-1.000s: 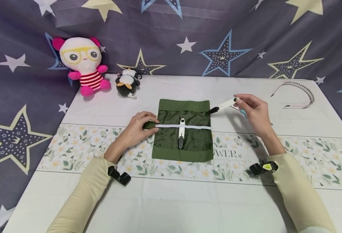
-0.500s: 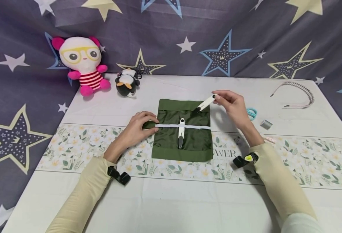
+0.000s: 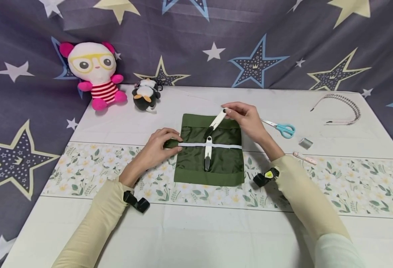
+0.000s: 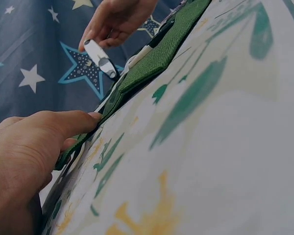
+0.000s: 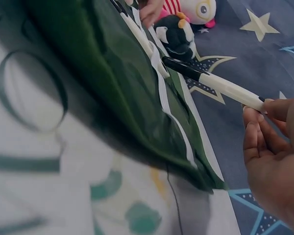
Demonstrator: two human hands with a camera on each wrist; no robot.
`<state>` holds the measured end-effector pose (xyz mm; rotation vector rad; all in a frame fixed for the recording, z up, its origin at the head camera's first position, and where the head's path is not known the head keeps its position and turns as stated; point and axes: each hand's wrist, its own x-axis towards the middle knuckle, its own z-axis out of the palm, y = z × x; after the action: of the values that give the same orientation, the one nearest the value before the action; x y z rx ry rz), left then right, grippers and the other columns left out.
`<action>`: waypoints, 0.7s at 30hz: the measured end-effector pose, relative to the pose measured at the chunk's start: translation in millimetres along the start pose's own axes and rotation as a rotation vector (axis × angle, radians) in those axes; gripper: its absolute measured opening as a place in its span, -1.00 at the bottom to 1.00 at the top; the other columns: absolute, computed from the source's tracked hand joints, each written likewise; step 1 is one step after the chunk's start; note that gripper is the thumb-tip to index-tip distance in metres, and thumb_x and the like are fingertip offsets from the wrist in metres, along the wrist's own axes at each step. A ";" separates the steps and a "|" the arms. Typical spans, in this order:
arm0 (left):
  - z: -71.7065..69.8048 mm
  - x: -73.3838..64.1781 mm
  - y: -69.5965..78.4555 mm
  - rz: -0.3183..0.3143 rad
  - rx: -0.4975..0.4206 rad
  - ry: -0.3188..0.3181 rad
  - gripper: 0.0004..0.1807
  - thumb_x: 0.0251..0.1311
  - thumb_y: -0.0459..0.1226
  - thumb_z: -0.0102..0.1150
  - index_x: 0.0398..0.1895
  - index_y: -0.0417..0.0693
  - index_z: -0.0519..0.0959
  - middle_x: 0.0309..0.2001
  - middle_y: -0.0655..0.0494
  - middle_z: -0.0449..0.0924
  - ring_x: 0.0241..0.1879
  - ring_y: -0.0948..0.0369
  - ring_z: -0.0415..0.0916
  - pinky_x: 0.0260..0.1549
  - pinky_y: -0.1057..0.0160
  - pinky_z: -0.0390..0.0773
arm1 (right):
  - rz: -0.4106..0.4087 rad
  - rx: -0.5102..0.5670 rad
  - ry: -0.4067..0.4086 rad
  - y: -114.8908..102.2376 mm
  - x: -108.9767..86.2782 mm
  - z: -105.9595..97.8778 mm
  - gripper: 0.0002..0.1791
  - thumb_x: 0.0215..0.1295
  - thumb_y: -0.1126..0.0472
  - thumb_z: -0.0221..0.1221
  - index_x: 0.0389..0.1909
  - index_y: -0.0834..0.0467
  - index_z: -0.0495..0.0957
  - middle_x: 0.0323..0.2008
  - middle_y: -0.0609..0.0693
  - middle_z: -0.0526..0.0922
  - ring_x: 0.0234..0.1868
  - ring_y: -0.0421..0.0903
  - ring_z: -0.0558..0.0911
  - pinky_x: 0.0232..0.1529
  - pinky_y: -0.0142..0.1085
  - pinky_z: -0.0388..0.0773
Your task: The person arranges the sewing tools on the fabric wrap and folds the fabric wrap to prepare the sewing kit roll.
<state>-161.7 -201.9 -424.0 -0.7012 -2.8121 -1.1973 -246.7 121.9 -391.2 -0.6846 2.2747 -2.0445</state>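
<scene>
A green cloth organizer (image 3: 189, 162) lies flat on the table with a white elastic band (image 3: 230, 146) across its middle. My left hand (image 3: 161, 147) rests at its left edge, thumb and fingertips spread on either side of the band's end. Tucked under the band is a slim white tool with a black end (image 3: 208, 153). My right hand (image 3: 248, 119) pinches a matching white tool with a black end (image 3: 217, 121) by its white end. The held tool slants down to the left over the cloth, its black tip close to the tucked one's top.
Right of the cloth lie blue-handled scissors (image 3: 285, 130), a grey spool (image 3: 306, 143) and a small pinkish strip (image 3: 304, 158). A headband (image 3: 357, 108) lies at the back right. A pink-eared plush toy (image 3: 99, 74) and a penguin plush (image 3: 146, 96) stand at the back left.
My right hand has carried the held tool leftward from beside the cloth to above its middle, uncovering the scissors, spool and strip. The left hand has stayed in place.
</scene>
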 end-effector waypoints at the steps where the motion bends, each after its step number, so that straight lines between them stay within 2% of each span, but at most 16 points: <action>1: 0.0 0.0 0.0 0.000 0.001 0.000 -0.74 0.38 -0.21 0.36 0.07 -0.05 0.69 0.29 -0.06 0.47 0.34 -0.10 0.29 0.39 -0.27 0.07 | 0.002 0.000 -0.008 -0.3 1.0 2.3 -0.73 0.54 0.40 0.13 0.13 0.46 0.62 -0.23 -0.01 0.72 -0.22 -0.16 0.67 0.01 -0.11 0.64; 6: -0.5 0.0 1.2 0.006 0.008 -0.001 -0.74 0.38 -0.21 0.36 0.07 -0.06 0.69 0.28 -0.08 0.47 0.33 -0.12 0.30 0.39 -0.28 0.08 | 0.002 -0.011 -0.058 0.0 4.2 10.3 -0.72 0.56 0.39 0.11 0.14 0.43 0.62 -0.17 0.13 0.71 -0.20 -0.12 0.66 0.06 -0.05 0.61; 11: -0.2 2.6 4.1 0.026 0.049 0.008 -0.74 0.36 -0.20 0.39 0.05 -0.07 0.69 0.25 -0.09 0.49 0.29 -0.12 0.35 0.38 -0.29 0.09 | 0.025 -0.023 -0.073 1.0 6.4 13.8 -0.72 0.57 0.37 0.11 0.15 0.41 0.63 -0.14 0.20 0.70 -0.16 -0.02 0.67 0.06 -0.04 0.61; 14: 1.3 4.0 5.8 0.028 0.086 0.010 -0.73 0.35 -0.19 0.40 0.05 -0.06 0.70 0.25 -0.08 0.49 0.27 -0.12 0.35 0.38 -0.27 0.09 | 0.046 -0.050 -0.079 1.8 8.7 16.1 -0.72 0.58 0.34 0.11 0.14 0.38 0.65 -0.13 0.23 0.70 -0.16 -0.03 0.68 -0.13 -0.17 0.60; 18: 4.4 6.7 9.0 0.051 0.128 0.019 -0.73 0.33 -0.18 0.41 0.02 -0.06 0.71 0.26 -0.12 0.48 0.28 -0.14 0.35 0.37 -0.25 0.11 | 0.066 -0.085 -0.091 1.1 10.9 19.4 -0.72 0.58 0.32 0.11 0.14 0.34 0.67 -0.11 0.25 0.72 -0.16 0.01 0.67 -0.40 -0.29 0.39; 21: 7.4 9.8 11.0 0.081 0.154 0.029 -0.75 0.31 -0.19 0.44 -0.02 -0.06 0.72 0.25 -0.15 0.49 0.26 -0.15 0.36 0.36 -0.24 0.14 | 0.067 -0.101 -0.105 0.9 12.4 21.2 -0.71 0.59 0.31 0.11 0.14 0.34 0.67 -0.12 0.25 0.72 -0.14 0.12 0.66 -0.42 -0.30 0.37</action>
<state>-164.9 -186.2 -420.0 -0.7715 -2.7849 -0.9587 -252.0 97.9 -391.7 -0.6932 2.3220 -1.8302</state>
